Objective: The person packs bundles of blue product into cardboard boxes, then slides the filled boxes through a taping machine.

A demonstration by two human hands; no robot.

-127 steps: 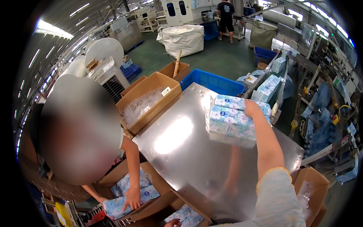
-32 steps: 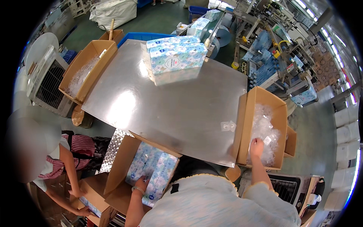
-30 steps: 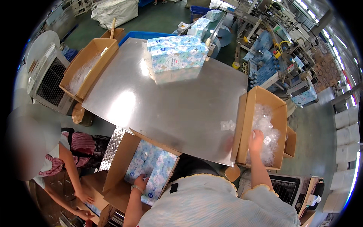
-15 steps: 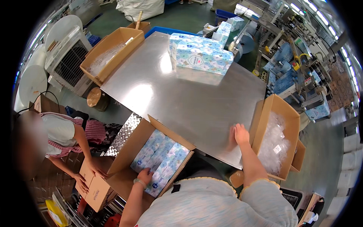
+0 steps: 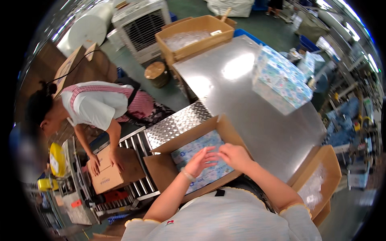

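An open cardboard box (image 5: 161, 172) stands in front of me, with blue-and-white floral packs (image 5: 192, 149) lying flat inside. Over these packs hover both hands, close together. My left hand (image 5: 200, 162), a bracelet at its wrist, holds nothing and has its fingers spread. My right hand (image 5: 237, 157) is closed, fingers curled toward the left one; whether something small is between them is hidden. Beyond the box, a block of similar floral packs (image 5: 283, 76) sits on the metal table (image 5: 257, 128).
At left, a co-worker (image 5: 98, 105) presses both hands on a closed carton (image 5: 106, 170) on a roller conveyor (image 5: 140, 170). Cardboard trays of clear plastic stand at the table's far left (image 5: 201, 46) and right (image 5: 321, 176). A diamond-plate surface (image 5: 179, 124) adjoins the box.
My view has swung left. My right hand has left the table near the right tray and come over the box. My left hand has lifted off the packs, and its fingers have spread.
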